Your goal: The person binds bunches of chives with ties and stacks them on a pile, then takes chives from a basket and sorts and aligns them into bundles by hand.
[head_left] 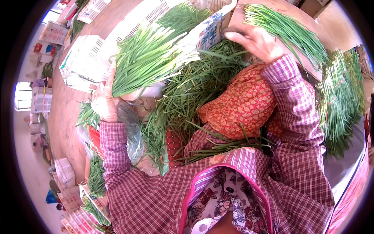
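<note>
My left hand grips the leafy end of a large bunch of garlic chives, whose pale stems point right over the white plastic crate. My right hand is raised to the right of the crate, with thumb and fingers apart and nothing in them; its fingertips are slightly blurred. Below that hand, a heap of loose, tangled chives covers my lap beside a red flowered cloth. Another bunch of chives lies on a board at upper right.
Tied bundles of chives stand at my right. A clear plastic bag lies by my left forearm. Further left are a white crate, several stacked crates along the far side, and brown floor.
</note>
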`<state>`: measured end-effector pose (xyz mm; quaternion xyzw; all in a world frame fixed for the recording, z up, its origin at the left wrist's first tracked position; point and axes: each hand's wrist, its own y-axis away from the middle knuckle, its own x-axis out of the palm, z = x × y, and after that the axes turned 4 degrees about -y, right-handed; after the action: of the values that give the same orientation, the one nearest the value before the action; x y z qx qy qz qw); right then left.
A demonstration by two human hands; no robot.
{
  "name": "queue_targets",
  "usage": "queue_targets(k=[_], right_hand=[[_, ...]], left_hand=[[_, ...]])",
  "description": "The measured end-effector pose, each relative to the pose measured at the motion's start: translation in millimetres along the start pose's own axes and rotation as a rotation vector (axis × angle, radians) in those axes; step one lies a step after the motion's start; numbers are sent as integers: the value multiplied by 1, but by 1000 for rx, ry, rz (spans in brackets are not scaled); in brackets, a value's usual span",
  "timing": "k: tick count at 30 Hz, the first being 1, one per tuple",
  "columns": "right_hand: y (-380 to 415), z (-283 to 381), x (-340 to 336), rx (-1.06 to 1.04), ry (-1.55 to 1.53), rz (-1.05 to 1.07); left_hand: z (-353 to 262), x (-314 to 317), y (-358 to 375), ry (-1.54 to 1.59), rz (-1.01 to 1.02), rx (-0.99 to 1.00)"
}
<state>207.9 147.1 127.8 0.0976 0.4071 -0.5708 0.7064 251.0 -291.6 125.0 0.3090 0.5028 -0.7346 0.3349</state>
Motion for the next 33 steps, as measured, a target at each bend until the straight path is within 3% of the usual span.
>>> queue_targets(k=[3, 6, 8, 10, 17, 20, 24, 26, 27, 30, 33], right_hand=[[-12, 37, 23, -104, -71, -73], [-16, 38, 52, -12, -201, -58], [-12, 36, 57, -35, -168, -114], [-3, 42, 60, 74, -116, -163], [4, 50, 72, 191, -177, -156], [5, 44, 80, 21, 76, -258], [4, 48, 82, 22, 46, -267], [0, 40, 81, 221, -696, 29], [-1, 34, 98, 209, -837, -56], [-3, 30, 106, 239, -818, -49], [-7, 31, 90, 452, -1091, 100]], left_hand=[[-5, -4, -6, 0, -20, 32], [-11, -9, -9, -2, -43, 36], [-14, -14, -11, -26, -46, 26], [-15, -16, -10, -49, -46, 18], [-12, -12, -9, 5, -109, 4], [-13, -14, -10, -16, -140, 25], [-17, -15, -10, 43, -127, -10], [-22, -19, -12, 54, -103, -32], [-23, -21, -13, 63, -78, -54], [-21, -17, -17, 96, -188, 55], [-23, -20, -16, 78, -175, 62]])
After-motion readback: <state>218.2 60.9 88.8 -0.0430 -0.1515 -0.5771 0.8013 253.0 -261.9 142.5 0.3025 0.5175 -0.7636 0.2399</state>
